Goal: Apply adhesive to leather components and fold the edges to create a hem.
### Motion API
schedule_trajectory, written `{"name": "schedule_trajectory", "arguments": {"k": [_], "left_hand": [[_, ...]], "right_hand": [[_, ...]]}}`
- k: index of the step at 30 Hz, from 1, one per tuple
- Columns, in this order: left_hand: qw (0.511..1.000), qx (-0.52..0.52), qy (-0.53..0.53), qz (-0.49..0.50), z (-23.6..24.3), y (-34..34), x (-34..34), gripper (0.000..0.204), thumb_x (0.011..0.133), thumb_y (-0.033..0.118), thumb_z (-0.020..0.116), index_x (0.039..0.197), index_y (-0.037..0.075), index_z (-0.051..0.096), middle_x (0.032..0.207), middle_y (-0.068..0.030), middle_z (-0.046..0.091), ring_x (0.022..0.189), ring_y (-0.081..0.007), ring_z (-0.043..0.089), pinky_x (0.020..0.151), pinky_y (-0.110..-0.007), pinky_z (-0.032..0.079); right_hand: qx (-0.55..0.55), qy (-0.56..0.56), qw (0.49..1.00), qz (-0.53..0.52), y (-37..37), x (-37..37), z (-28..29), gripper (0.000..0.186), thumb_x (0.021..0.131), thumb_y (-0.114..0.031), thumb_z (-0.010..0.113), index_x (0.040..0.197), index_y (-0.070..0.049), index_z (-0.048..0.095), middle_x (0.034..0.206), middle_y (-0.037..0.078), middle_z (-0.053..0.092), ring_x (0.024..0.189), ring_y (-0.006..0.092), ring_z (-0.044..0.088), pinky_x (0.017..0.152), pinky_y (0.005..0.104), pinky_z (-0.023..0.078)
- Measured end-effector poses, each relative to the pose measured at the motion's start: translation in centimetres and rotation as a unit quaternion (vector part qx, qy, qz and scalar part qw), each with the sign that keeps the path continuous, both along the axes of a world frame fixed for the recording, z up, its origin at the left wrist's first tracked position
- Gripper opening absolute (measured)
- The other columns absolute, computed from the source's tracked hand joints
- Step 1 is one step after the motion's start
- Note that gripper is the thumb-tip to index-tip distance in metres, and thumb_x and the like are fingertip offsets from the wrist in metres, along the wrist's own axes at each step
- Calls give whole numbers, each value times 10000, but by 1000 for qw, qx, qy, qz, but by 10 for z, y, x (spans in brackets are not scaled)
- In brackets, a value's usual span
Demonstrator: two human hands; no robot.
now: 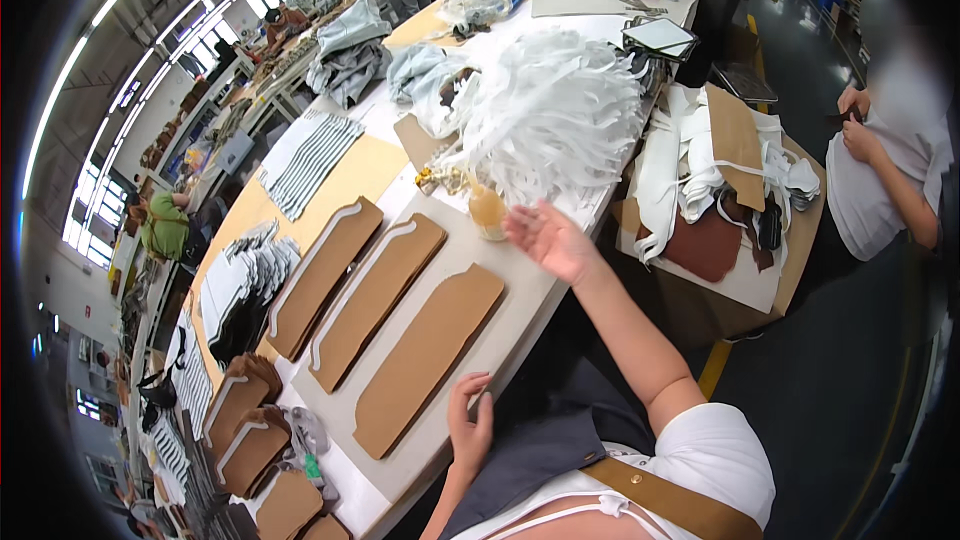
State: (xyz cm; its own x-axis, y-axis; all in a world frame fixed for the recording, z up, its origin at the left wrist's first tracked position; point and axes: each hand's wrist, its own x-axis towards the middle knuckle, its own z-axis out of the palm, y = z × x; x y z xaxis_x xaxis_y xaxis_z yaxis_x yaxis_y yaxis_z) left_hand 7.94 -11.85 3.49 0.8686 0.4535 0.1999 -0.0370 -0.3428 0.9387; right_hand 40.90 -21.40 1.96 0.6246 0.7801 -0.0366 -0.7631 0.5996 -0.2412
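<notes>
My right hand (548, 242) is stretched over the table, palm turned up and fingers loosely spread, with nothing in it. Its fingertips are right beside a small bottle of yellowish liquid (488, 212); whether they touch it I cannot tell. Near the table's front edge, my left hand (470, 425) is empty, thumb and fingers apart. Beside it lies a plain brown flat panel (430, 360). To the left of that are two more brown panels, a middle one (385, 300) and a far one (330, 275), each with a white strip along its left edge.
A big heap of white strips (550, 110) covers the table beyond the bottle. Striped pieces (312, 162) and stacked brown panels (245, 430) lie at the left. A box of scraps (790, 270) stands right of the table, near a person in white (890, 160).
</notes>
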Motion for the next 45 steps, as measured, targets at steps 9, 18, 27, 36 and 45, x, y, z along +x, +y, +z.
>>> {"name": "schedule_trajectory", "arguments": {"k": [9, 18, 27, 36, 45], "left_hand": [[876, 482, 22, 23, -53, -2, 18, 397, 818, 49, 677, 1190, 183, 711, 1407, -93, 591, 1259, -296, 601, 999, -416, 486], [862, 507, 14, 14, -60, 3, 23, 325, 774, 50, 661, 1017, 246, 754, 1427, -74, 588, 1275, -249, 599, 970, -357, 496], [868, 497, 6, 5, -59, 8, 21, 297, 798, 82, 680, 1041, 236, 754, 1430, -79, 591, 1277, -253, 601, 986, -367, 500], [989, -77, -53, -112, -4, 10, 18, 390, 929, 55, 656, 1313, 10, 612, 1321, -183, 605, 1149, -316, 643, 957, -364, 504], [972, -106, -63, -202, 14, -19, 39, 587, 1068, 384, 482, 1520, 15, 419, 1449, -210, 484, 1317, -364, 496, 1126, -428, 359]], "right_hand": [[-386, -499, 622, -465, -10, 164, 64, 225, 1020, -140, 568, 1159, 20, 643, 942, 110, 705, 812, 183, 710, 760, 336, 590], [-308, -233, 882, -271, 48, 223, 66, 207, 973, -177, 672, 828, -41, 615, 681, 56, 629, 484, 107, 547, 429, 248, 411], [-181, -475, 660, -553, -41, 96, 235, 223, 1065, -251, 552, 986, -63, 641, 977, 36, 699, 943, 108, 629, 892, 277, 448], [-319, -663, 656, 173, -97, -60, 210, 146, 1047, -144, 576, 1069, -17, 643, 624, -9, 567, 482, 61, 513, 461, 215, 392], [-251, -624, 656, 342, -58, -131, 90, 221, 1067, -220, 541, 1076, -39, 668, 627, 15, 587, 478, 85, 542, 470, 241, 429]]}}
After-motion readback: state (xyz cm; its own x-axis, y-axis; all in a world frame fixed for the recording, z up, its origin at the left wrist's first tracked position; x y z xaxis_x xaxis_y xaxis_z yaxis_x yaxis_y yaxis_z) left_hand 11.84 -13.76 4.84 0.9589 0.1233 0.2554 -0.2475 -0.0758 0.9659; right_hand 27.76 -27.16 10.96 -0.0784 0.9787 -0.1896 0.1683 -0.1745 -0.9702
